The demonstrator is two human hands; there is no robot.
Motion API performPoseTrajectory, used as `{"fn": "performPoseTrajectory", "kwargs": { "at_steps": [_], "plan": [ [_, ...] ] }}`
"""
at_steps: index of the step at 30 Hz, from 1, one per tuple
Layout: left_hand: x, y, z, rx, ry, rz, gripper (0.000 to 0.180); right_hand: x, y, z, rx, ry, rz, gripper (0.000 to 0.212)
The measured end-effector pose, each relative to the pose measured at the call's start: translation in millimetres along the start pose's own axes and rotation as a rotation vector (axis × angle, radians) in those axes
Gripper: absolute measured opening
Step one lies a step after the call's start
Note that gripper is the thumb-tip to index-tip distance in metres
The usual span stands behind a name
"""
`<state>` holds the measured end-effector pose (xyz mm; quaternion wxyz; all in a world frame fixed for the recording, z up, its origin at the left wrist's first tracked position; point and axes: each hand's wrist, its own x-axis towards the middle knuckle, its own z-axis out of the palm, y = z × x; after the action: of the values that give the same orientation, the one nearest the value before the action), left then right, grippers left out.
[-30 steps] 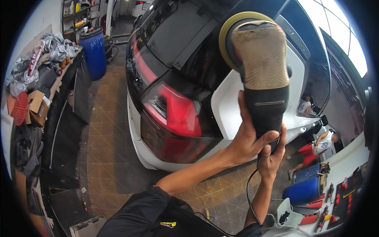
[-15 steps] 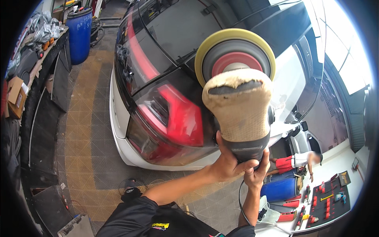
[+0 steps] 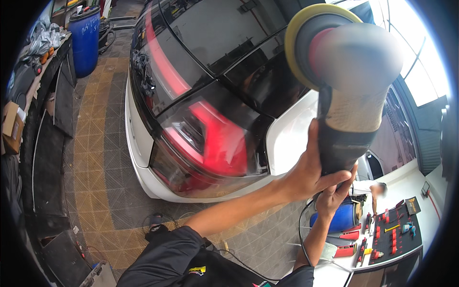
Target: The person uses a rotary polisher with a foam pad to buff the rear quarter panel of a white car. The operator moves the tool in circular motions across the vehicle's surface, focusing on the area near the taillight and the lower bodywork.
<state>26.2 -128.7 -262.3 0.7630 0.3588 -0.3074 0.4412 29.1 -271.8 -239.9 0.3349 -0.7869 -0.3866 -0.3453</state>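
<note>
I hold a car polisher [image 3: 353, 112] up in front of me, at the upper right. Its round pad [image 3: 295, 53] has a yellow rim, with grey and red layers behind it; a tan padded cover wraps the head. My left hand [image 3: 308, 174] is closed round the black handle from the left side. At the handle's lower end, beside the power cord, my right hand [image 3: 330, 201] grips too. Left of the tool is the rear corner of a white car [image 3: 138, 167], with a glossy red taillight [image 3: 222, 138]. The pad appears apart from the taillight.
A cluttered workbench [image 3: 53, 55] and a blue barrel [image 3: 84, 43] stand along the left. The black power cord [image 3: 301, 234] hangs by my right forearm. At the right are another person [image 3: 370, 189], another blue barrel [image 3: 337, 218] and a tool board [image 3: 399, 239].
Both hands have moved the polisher to the right and upward, away from the taillight. More of the car's rear side shows. The view has shifted slightly.
</note>
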Motion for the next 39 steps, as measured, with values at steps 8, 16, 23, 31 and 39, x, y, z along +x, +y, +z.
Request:
{"fn": "performPoseTrajectory", "kwargs": {
  "at_steps": [8, 16, 23, 31, 39],
  "plan": [
    [-79, 7, -36, 0.121, -0.164, -0.156, 0.11, -26, -17, 5, -0.108, -0.346, -0.247, 0.082],
    [-30, 16, -24, 0.064, -0.027, -0.034, 0.119, -29, -24, 8, -0.199, -0.053, -0.134, 0.084],
    [-52, 23, -31, -0.015, -0.037, -0.177, 0.101, -58, -18, 12, -0.147, -0.056, -0.063, 0.08],
    [-95, 27, -36, 0.003, -0.094, -0.314, 0.095, -74, -37, 13, -0.052, -0.197, -0.031, 0.084],
    [-27, 50, -6, 0.062, -0.052, -0.229, 0.086, -43, -59, -5, 0.205, -0.055, 0.295, 0.087]
  ]
}}
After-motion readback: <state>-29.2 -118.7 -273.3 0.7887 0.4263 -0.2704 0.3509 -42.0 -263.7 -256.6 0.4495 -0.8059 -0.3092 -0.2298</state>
